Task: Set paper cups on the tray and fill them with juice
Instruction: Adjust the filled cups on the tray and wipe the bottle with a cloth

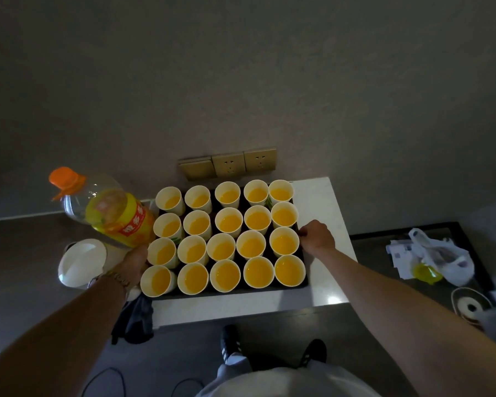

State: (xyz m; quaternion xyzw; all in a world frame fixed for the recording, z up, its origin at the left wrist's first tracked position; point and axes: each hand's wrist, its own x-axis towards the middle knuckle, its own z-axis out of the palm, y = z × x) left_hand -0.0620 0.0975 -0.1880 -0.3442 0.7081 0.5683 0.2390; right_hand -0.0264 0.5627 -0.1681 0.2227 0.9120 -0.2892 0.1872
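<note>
White bench (321, 202) against the wall carries a dark tray (303, 255) packed with paper cups (225, 245), four rows of five, all upright and touching or nearly so, every one showing orange juice (258, 272) inside. Far-left cups look a bit lower filled than the near-right ones, hard to be sure from this angle. Juice bottle (112, 213), large clear plastic with a yellow label and orange cap (65, 179) on, sits tilted just left of the tray, neck pointing far-left, away from the cups, maybe half full. Left hand (133, 262) grips the bottle's base end, fingers curled round it, at the near-left corner of the tray. Right hand (317, 236) is at the tray's right edge, fingers curled onto the rim, looks like a pinch on it. Pouring looks done or close to it; judged step is setting the bottle aside and steadying or shifting the tray. To do it well: keep the bottle clear of the left column of cups, lower it upright off the tray, keep the tray flat and move slowly since packed cups slosh and tip easily. White plastic bag (441, 259) lies on a dark surface well right.
</note>
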